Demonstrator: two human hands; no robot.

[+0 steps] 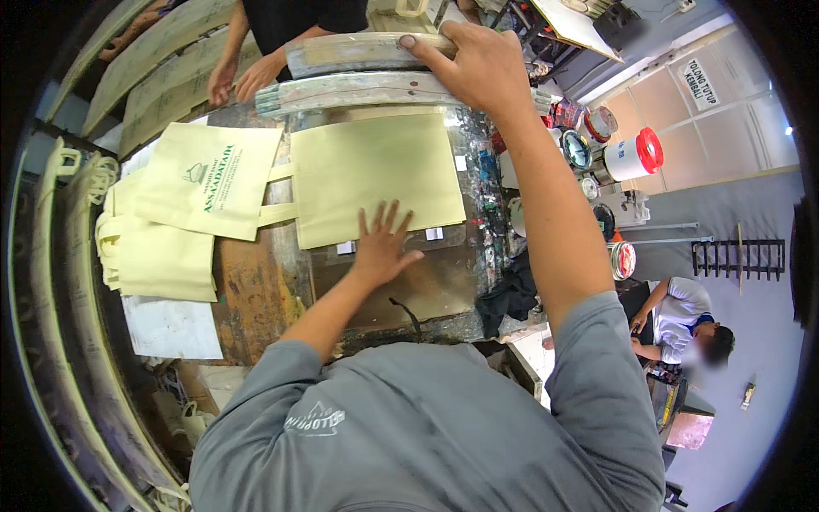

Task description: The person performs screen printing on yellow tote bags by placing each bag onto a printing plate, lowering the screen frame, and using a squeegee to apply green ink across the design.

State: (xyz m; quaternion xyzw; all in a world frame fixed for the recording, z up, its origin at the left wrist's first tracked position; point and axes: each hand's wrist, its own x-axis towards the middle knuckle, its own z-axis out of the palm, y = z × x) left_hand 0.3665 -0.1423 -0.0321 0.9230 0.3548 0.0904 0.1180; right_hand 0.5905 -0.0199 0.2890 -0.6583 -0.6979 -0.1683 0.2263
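A pale yellow fabric tote bag [375, 171] lies flat on the stained work board, its blank side up and its handles pointing left. Fingers spread, my left hand [384, 249] rests at the bag's near edge. My right hand [480, 68] is closed round the upper bar of a raised wooden frame [367, 53], thumb on the near side; the frame stands tilted up along the far edge of the board. To the left, a tote bag with green print [217, 177] overlaps a pile of yellow tote bags [166, 260].
Paint tubs and jars, among them a white tub with a red lid [627, 156], stand on the right. Racks of bags [85, 341] curve along the left. Across the board are another person's hands [247, 81]; a seated person [682, 320] is at far right. A black cloth [512, 294] lies at the board's right edge.
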